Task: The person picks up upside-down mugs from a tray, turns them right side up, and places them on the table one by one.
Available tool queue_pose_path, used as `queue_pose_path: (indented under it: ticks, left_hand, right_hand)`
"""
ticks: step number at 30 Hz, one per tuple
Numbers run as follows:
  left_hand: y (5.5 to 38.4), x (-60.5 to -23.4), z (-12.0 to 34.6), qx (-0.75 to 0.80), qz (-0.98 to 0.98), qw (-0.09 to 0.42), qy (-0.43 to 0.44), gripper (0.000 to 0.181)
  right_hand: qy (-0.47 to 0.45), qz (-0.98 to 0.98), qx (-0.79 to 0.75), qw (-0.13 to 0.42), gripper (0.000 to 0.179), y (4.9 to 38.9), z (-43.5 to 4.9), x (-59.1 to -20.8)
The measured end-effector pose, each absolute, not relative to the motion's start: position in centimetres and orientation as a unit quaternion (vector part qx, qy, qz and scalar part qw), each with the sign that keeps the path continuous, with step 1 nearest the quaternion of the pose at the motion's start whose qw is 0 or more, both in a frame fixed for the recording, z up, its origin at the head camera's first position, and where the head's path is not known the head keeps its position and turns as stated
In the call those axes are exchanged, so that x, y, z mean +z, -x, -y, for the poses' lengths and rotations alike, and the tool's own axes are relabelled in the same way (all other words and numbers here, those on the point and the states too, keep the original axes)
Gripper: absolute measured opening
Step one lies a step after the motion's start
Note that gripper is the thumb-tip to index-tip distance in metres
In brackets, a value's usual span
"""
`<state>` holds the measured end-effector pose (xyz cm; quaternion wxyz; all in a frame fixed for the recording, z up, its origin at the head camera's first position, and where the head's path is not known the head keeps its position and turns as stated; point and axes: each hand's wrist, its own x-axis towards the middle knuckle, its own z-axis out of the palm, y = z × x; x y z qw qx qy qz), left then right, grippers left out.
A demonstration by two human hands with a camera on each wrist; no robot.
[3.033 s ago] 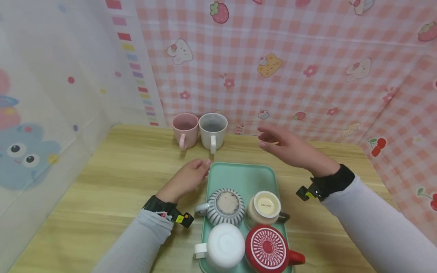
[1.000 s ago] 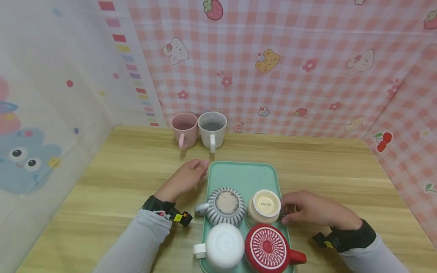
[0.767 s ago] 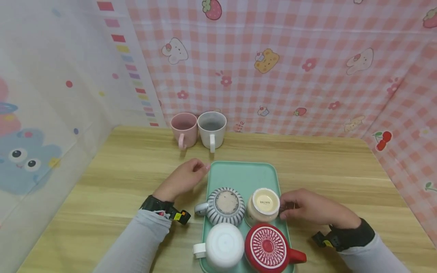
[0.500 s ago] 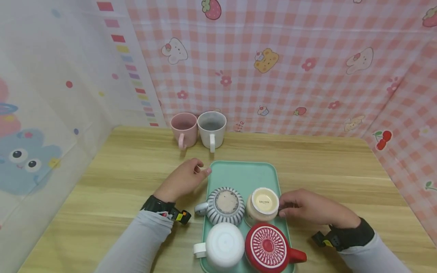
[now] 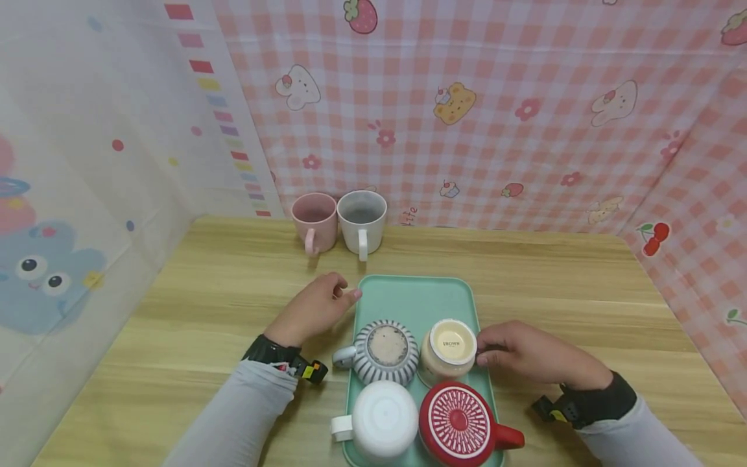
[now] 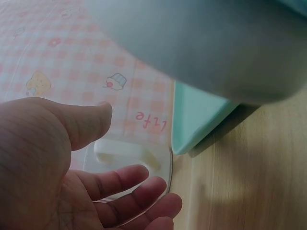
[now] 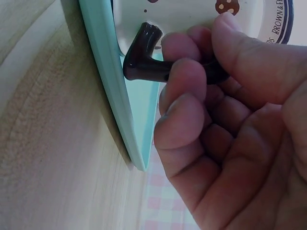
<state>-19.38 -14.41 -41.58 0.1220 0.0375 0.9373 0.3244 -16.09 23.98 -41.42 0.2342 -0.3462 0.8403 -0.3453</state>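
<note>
Mug (image 5: pixel 449 353), the cream one, is bottom-up on the right side of the mint tray (image 5: pixel 417 301) in the head view. Right hand (image 5: pixel 519 350) is right up against its handle side, thumb and fingers bunched in narrow. Striped mug (image 5: pixel 385 353) is just left of it, white mug (image 5: pixel 385 418) and red mug (image 5: pixel 458 421) are nearer the person, all flipped too. Pink mug (image 5: pixel 315 224) and off-white mug (image 5: pixel 362 224) stand upright side by side at the back of the table (image 5: pixel 583 292). Left hand (image 5: pixel 312 311) is by the tray's far left corner, holding nothing; can't tell if the thumb touches the rim.

Left wrist cam: thumb sits wide of the fingers, which are loosely bent with nothing in them. Pale handle (image 6: pixel 117 149) shows behind them, tray corner's off to the side, and some blurry grey shape (image 6: pixel 206 48) fills the top, can't tell what.

Right wrist cam: fingers are curled round the dark handle (image 7: pixel 148 67) of the cream mug, thumb on the other side. Brown spots and lettering show on the mug, with the tray edge alongside.
</note>
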Motion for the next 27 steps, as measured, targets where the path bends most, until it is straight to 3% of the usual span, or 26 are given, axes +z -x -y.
queue_pose_path:
  ticks: [18, 27]
  left_hand:
    - [19.12, -41.37, 14.23, 0.333, -0.933, 0.133, -0.035, 0.047]
    - [19.31, -41.74, 14.36, 0.331, -0.933, 0.132, -0.04, 0.046]
  right_hand:
    - [0.349, -0.865, -0.322, 0.163, 0.017, 16.35, -23.99, -41.87]
    - [0.328, -0.862, -0.342, 0.18, 0.015, 16.52, -24.48, -41.57]
